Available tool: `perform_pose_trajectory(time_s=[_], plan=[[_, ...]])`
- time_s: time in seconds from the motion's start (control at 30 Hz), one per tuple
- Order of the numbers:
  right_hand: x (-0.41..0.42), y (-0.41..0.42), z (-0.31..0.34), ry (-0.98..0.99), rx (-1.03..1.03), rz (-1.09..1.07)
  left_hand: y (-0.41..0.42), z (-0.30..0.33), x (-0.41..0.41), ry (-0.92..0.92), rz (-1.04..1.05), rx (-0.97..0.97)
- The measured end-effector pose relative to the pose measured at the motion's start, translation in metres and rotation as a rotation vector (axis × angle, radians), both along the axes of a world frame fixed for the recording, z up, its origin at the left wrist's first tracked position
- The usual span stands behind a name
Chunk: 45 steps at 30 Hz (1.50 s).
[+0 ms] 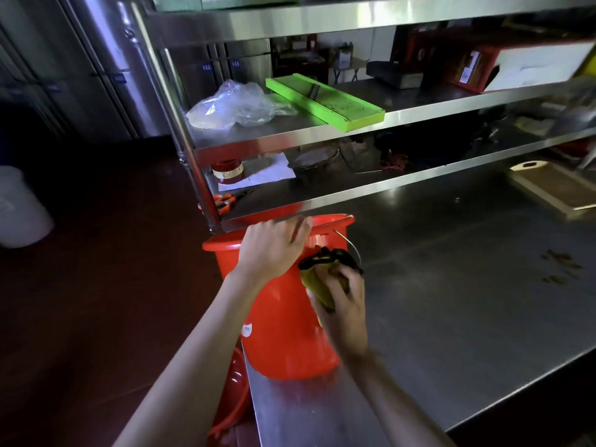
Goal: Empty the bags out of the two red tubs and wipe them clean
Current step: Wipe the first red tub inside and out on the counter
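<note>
red tub (283, 333) upright at steel counter's corner, second red tub (233, 391) below beside it

A flat bright-green plastic slicer board (325, 103) lies beside a crumpled clear plastic bag (232, 106) on the steel shelf (419, 112); orange-handled scissors (222, 201) lie lower.
</note>
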State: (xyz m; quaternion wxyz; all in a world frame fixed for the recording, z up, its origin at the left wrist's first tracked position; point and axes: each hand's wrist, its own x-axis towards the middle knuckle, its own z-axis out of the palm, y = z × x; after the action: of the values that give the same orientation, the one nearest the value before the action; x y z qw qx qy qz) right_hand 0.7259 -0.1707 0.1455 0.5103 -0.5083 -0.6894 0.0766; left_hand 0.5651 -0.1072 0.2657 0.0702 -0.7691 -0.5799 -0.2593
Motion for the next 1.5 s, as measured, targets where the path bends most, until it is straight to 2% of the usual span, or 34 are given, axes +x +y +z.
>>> perform_pose_trajectory(time_s=[0.13, 0.23, 0.37, 0.47, 0.57, 0.8, 0.93, 1.03, 1.13, 1.2, 1.37, 1.5], plan=[[0.002, -0.005, -0.03, -0.077, 0.047, 0.025, 0.011, 0.001, -0.006, 0.002, -0.039, -0.06], [-0.001, 0.014, -0.005, -0.099, 0.127, 0.046, 0.012, 0.001, -0.009, -0.021, -0.062, -0.113], [-0.019, 0.038, 0.018, -0.054, 0.149, -0.054, 0.014, 0.001, -0.01, -0.008, -0.08, -0.104], [-0.024, 0.019, -0.015, -0.047, 0.149, -0.046, 0.019, 0.002, -0.013, 0.007, -0.029, -0.088], [-0.018, -0.004, -0.036, -0.104, 0.161, 0.017, 0.025, 0.005, -0.013, 0.003, -0.007, -0.17], [-0.031, 0.063, 0.035, -0.048, 0.223, -0.042, 0.03, 0.007, -0.004, -0.024, -0.018, -0.232], [-0.03, 0.039, -0.01, -0.076, 0.169, -0.058, 0.038, 0.008, -0.009, 0.0, 0.048, -0.221], [-0.016, -0.007, -0.072, -0.168, 0.139, 0.025, 0.045, 0.009, -0.014, -0.001, 0.128, -0.207], [0.0, -0.048, -0.107, -0.158, 0.055, 0.075, 0.049, 0.01, -0.011, 0.001, 0.187, -0.226], [0.0, -0.038, -0.094, -0.12, 0.047, 0.074, 0.048, 0.01, -0.006, 0.007, 0.187, -0.173], [-0.02, 0.053, -0.006, 0.003, 0.111, -0.018, 0.053, 0.007, 0.002, 0.07, 0.136, -0.153], [-0.023, 0.053, -0.01, -0.014, 0.086, -0.043, 0.065, 0.004, -0.001, 0.105, 0.173, -0.149]])
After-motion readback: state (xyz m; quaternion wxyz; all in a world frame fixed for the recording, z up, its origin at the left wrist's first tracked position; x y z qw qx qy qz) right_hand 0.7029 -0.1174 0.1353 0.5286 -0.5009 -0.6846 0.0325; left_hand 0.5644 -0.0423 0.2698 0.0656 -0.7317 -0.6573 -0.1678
